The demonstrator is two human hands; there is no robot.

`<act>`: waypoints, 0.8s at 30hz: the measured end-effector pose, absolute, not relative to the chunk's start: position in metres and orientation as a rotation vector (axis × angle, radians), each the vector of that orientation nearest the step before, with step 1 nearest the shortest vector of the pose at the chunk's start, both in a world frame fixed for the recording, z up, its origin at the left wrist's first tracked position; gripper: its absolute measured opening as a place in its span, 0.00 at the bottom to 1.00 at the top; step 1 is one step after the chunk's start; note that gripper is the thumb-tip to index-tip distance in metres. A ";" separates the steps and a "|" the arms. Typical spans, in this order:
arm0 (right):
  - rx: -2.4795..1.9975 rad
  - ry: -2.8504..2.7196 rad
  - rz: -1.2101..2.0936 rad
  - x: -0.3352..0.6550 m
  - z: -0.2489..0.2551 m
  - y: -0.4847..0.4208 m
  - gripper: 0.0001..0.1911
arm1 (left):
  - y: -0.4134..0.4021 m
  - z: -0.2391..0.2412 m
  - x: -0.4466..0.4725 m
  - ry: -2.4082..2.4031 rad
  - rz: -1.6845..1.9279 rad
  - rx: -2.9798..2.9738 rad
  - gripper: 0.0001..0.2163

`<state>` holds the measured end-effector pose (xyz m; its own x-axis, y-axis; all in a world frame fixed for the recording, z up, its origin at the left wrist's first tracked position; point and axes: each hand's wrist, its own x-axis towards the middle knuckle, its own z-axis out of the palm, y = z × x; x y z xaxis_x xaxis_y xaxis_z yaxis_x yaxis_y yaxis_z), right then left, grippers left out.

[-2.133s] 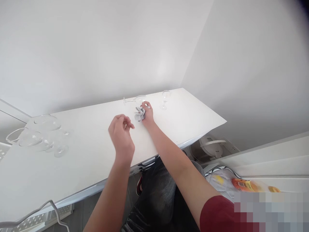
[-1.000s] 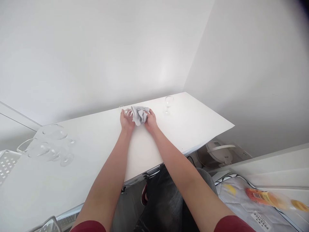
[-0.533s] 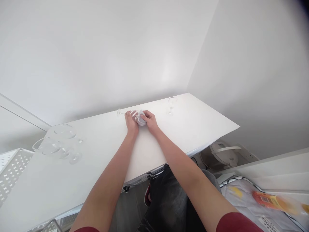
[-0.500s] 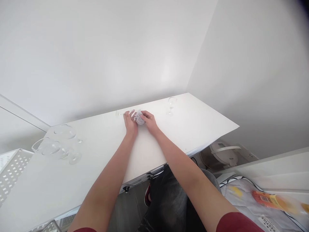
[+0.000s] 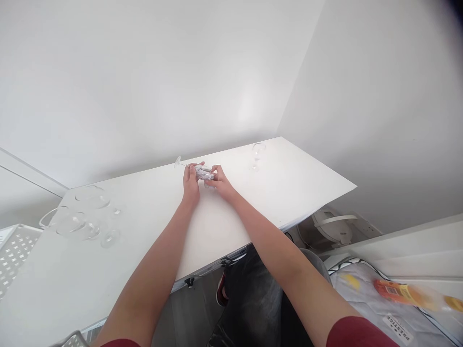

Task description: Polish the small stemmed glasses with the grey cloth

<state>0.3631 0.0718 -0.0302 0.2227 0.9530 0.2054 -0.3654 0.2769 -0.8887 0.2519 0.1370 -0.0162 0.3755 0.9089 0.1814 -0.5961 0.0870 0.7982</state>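
You are holding a stemmed glass (image 5: 178, 162) just above centre in the frame, its foot and stem pointing toward the upper left over the desk (image 5: 213, 231). Your left hand (image 5: 190, 180) is forming a closed grip around it where stem and bowl seem to be meeting; your right hand (image 5: 222, 182) is closing its grip on a pale grey cloth (image 5: 204, 172), which is covering much of the bowl, so you cannot tell exactly where the fingers are pressing.

By its look, you are handling something light, stiff and fragile: the thin rim and slender stem are probably its weakest parts, and the smooth wall is likely feeling slippery under bare skin. The cloth is looking soft and pliable, yielding around the curve. You are best served supporting the bowl's fuller part, not squeezing the rim or twisting the stem.
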 end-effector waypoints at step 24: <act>-0.753 -0.736 1.169 0.360 -0.022 0.070 0.33 | 0.153 -0.017 0.251 0.324 1.061 0.759 0.08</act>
